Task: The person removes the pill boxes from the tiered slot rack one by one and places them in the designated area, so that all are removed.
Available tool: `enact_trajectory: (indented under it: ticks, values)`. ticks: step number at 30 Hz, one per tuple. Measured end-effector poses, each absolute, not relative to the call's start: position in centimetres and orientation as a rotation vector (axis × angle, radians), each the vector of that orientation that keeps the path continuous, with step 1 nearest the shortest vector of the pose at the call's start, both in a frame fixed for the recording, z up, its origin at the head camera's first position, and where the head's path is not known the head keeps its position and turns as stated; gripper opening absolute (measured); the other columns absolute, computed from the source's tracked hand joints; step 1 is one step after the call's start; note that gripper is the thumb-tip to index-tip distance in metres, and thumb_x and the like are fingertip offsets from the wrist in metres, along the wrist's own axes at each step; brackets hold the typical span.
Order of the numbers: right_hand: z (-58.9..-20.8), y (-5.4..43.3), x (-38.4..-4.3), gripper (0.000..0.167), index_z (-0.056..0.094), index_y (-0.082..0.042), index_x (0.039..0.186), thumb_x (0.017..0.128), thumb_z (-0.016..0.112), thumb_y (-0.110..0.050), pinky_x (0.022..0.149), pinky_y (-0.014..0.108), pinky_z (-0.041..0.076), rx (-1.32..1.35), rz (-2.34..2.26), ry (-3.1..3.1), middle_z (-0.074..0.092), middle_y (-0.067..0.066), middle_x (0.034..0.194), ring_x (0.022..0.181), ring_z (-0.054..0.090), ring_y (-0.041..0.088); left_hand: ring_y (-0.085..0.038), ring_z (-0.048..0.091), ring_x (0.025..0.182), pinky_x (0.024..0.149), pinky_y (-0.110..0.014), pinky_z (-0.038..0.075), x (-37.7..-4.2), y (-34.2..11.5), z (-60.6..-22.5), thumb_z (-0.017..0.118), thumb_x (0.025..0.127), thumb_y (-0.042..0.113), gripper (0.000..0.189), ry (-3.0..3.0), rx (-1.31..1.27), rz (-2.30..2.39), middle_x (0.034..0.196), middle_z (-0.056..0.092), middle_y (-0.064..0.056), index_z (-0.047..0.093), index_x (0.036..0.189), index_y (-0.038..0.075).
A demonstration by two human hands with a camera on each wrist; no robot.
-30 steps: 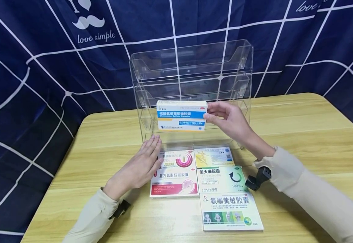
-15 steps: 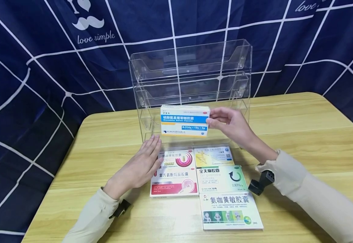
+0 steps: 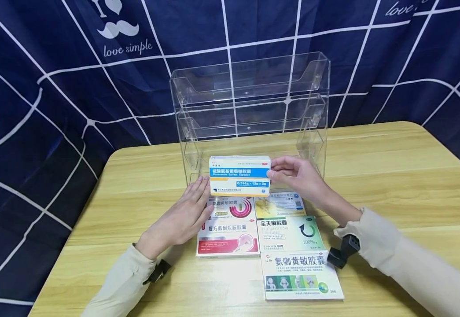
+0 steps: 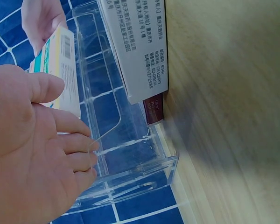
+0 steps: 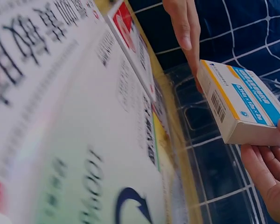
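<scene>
My right hand (image 3: 299,178) pinches the right end of a white, blue and orange medicine box (image 3: 239,176) labelled Glucosamine Sulfate Capsules. The box is held upright, its printed face toward me, in front of the lowest tier of a clear acrylic rack (image 3: 249,101). My left hand (image 3: 182,215) has its fingers straight and close together, edge-on beside the box's lower left corner and the red-and-white boxes. In the left wrist view its palm (image 4: 32,149) shows with nothing in it. Thumb and fingers are on the box's end (image 5: 256,133) in the right wrist view.
Two red-and-white medicine boxes (image 3: 227,237) lie on the wooden table (image 3: 392,189) in front of the rack. Beside them lie a yellow-and-white box (image 3: 289,204), a green-and-white box (image 3: 289,233) and a larger white box (image 3: 301,281). A dark blue checked cloth (image 3: 404,57) hangs behind.
My right hand has lowered the glucosamine box toward the table, after a slight shift to the right. It now overlaps the yellow-and-white box's top edge. My left hand stays in place.
</scene>
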State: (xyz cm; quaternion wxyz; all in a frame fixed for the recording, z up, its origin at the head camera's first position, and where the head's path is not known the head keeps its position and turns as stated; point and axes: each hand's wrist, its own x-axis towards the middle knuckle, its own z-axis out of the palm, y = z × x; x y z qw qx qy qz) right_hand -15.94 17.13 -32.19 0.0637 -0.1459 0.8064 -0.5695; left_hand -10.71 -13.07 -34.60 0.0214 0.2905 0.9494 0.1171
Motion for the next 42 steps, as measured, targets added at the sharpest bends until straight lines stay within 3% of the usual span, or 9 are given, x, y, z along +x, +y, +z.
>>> enact_trajectory:
  ticks: [14, 34, 42]
  values:
    - [-33.3, 17.2, -14.6, 0.04, 0.057, 0.004, 0.121, 0.092, 0.068, -0.021, 0.082, 0.017, 0.052, -0.399, -1.68, 2.396, 0.067, 0.015, 0.104, 0.088, 0.069, 0.016, -0.03, 0.001, 0.147, 0.119, -0.042, 0.006, -10.7, -13.2, -34.6, 0.028, 0.106, 0.033, 0.06, 2.944, 0.889, 0.36, 0.159, 0.005, -0.021, 0.014, 0.15, -0.005]
    - [-34.1, 17.9, -12.8, 0.038, 0.058, 0.006, 0.117, 0.09, 0.069, -0.019, 0.076, 0.021, 0.055, -0.401, -1.68, 2.319, 0.067, 0.012, 0.098, 0.085, 0.067, 0.017, -0.03, 0.003, 0.147, 0.119, -0.043, 0.008, -10.8, -13.2, -34.6, 0.028, 0.106, 0.031, 0.059, 2.95, 0.922, 0.346, 0.158, 0.009, -0.022, 0.018, 0.15, -0.008]
    - [-34.8, 18.3, -11.8, 0.04, 0.055, 0.007, 0.117, 0.09, 0.069, -0.018, 0.079, 0.022, 0.055, -0.391, -1.67, 2.256, 0.065, 0.013, 0.097, 0.084, 0.069, 0.02, -0.03, 0.003, 0.147, 0.119, -0.042, 0.007, -10.8, -13.2, -34.5, 0.028, 0.106, 0.031, 0.059, 2.945, 0.922, 0.353, 0.158, 0.01, -0.022, 0.019, 0.149, -0.008]
